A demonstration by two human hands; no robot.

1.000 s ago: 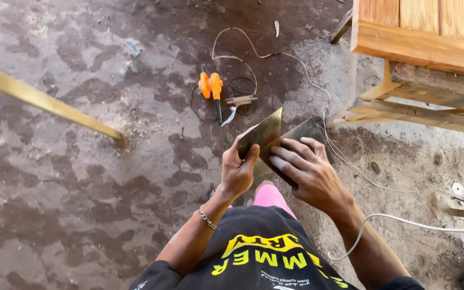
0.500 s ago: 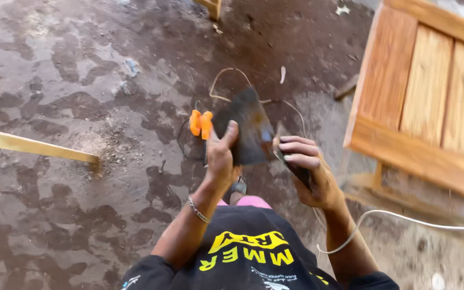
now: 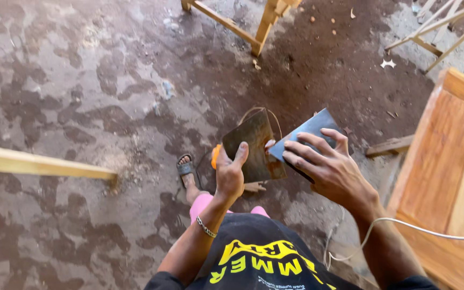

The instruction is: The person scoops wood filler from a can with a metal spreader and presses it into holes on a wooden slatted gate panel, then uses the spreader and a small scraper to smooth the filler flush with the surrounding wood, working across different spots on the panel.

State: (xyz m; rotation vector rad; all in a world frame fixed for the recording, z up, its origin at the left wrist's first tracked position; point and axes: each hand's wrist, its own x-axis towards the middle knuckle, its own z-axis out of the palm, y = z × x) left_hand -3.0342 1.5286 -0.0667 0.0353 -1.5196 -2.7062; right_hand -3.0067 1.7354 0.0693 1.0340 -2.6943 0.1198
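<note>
Sandpaper sheets, basically: a dark brownish rectangular sheet of sandpaper (image 3: 253, 145) pinched in my left hand (image 3: 230, 174), thumb over its front face, and a grey-blue sheet of the same stuff (image 3: 310, 133) in my right hand (image 3: 326, 166), fingers (image 3: 312, 140) spread flat across its top. Both are held up at waist height above the blotchy dirt floor (image 3: 81, 86), edges nearly touching. Below them I can see my sandalled foot (image 3: 186, 171) and a bit of orange tool (image 3: 216, 156). Varnished wooden panel (image 3: 452, 177) sits to my right, pale wooden strip (image 3: 38, 164) off left.
</note>
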